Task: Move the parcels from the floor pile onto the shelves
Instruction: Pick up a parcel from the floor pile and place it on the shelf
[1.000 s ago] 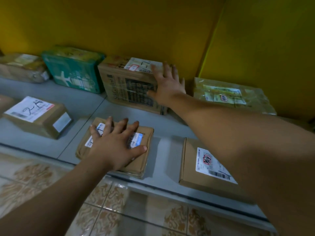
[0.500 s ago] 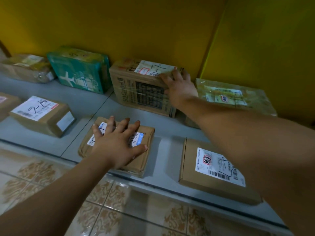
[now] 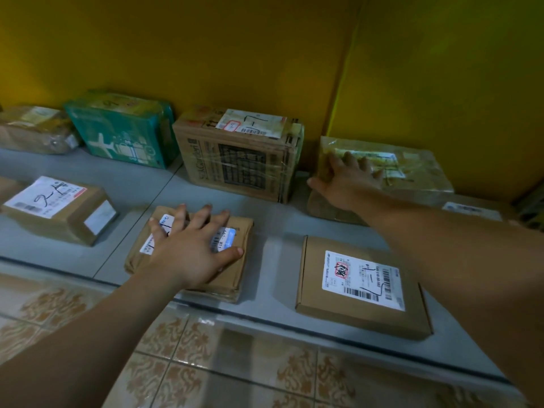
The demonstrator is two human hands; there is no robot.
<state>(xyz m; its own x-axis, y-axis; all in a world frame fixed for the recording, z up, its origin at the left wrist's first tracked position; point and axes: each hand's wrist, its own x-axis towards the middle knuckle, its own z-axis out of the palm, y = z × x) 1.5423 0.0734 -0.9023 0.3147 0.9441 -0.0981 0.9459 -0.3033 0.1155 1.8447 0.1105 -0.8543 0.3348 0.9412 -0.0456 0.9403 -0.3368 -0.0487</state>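
Observation:
A low grey shelf [image 3: 279, 222] runs along the yellow wall and carries several parcels. My left hand [image 3: 192, 248] lies flat with spread fingers on a small brown padded parcel [image 3: 235, 275] at the shelf's front edge. My right hand [image 3: 346, 182] rests with straight fingers on the left end of a plastic-wrapped parcel [image 3: 418, 172] at the back right, its thumb down the near side. A tall taped carton [image 3: 238, 154] stands upright just left of that hand.
A flat brown box [image 3: 359, 293] with a white label lies at the front right. A green wrapped pack [image 3: 123, 131], a wrapped brown parcel [image 3: 32, 129] and a labelled box [image 3: 59, 209] sit to the left. Patterned floor tiles [image 3: 235, 363] lie before the shelf.
My right hand has left the tall carton and moved right onto the plastic-wrapped parcel. My left hand has stayed flat on the small brown parcel.

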